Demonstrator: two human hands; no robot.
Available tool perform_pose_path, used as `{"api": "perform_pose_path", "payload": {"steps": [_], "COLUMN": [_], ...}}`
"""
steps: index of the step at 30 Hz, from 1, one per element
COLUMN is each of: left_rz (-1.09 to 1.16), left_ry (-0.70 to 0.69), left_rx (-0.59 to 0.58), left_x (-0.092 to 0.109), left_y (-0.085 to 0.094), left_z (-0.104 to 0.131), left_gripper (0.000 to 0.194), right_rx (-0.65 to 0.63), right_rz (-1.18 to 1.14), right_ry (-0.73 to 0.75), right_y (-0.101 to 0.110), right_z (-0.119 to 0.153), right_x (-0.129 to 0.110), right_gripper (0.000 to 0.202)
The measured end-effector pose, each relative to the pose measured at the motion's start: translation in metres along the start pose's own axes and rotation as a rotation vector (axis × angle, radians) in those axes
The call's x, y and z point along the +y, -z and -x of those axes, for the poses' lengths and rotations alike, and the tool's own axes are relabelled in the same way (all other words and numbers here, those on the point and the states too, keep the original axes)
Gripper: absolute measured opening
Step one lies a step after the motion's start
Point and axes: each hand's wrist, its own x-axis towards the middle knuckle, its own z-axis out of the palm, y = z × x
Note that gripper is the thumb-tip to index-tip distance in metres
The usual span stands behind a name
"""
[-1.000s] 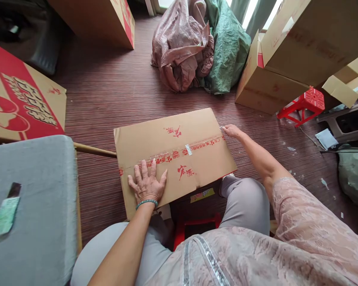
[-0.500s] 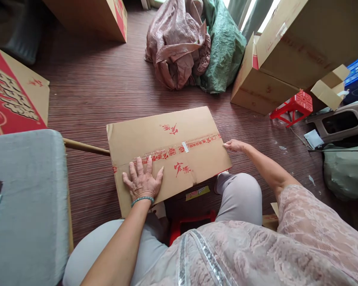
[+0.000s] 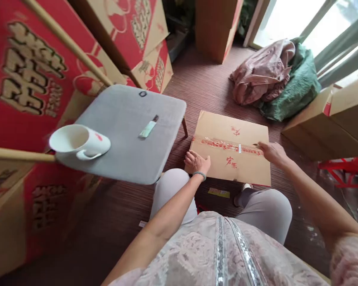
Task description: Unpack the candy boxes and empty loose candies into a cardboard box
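Observation:
A closed cardboard box [image 3: 214, 127] with red lettering and a red-printed tape seam lies flat on the floor before my knees. My left hand [image 3: 197, 162] rests on its near left corner, fingers apart and holding nothing. At the right end of the seam is my right hand [image 3: 271, 152], its fingers closed. A small dark tip shows by these fingertips over the tape, too little to name. Clear tape along the left part of the seam looks wrinkled.
To the left stands a grey-topped stool [image 3: 122, 119] carrying a white mug [image 3: 92, 145] and a small green-and-dark packet [image 3: 149, 128]. Large red-and-brown cartons [image 3: 35, 67] stack behind it. Pink [image 3: 262, 73] and green sacks [image 3: 298, 79] slump near the window; a red stool [image 3: 343, 171] is at right.
My view has swung left, bringing the mug and stacked cartons in. My left hand has moved to the box's left edge; my right hand has come inward over the seam's right end.

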Motion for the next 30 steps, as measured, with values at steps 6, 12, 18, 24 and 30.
{"api": "perform_pose_path", "payload": {"steps": [6, 12, 18, 24, 30], "left_rz": [0.028, 0.217, 0.477, 0.518, 0.439], "left_ry": [-0.101, 0.0, 0.279, 0.354, 0.196], "left_rx": [-0.129, -0.083, -0.06, -0.069, -0.096], "left_x": [-0.001, 0.008, 0.013, 0.012, 0.006], "left_y": [0.021, 0.041, 0.045, 0.042, 0.04], "left_z": [0.016, 0.007, -0.012, -0.024, -0.029], "left_gripper": [0.094, 0.073, 0.048, 0.042, 0.038], "right_rx": [0.143, 0.087, -0.05, 0.025, 0.033], "right_rz": [0.161, 0.225, 0.327, 0.437, 0.439], "right_ry": [0.722, 1.008, 1.053, 0.976, 0.736], "right_y": [0.059, 0.061, 0.05, 0.062, 0.072], "right_z": [-0.109, -0.159, -0.171, -0.21, -0.215], "right_x": [-0.191, -0.264, -0.27, -0.257, -0.245], "right_gripper": [0.028, 0.036, 0.04, 0.039, 0.031]}}
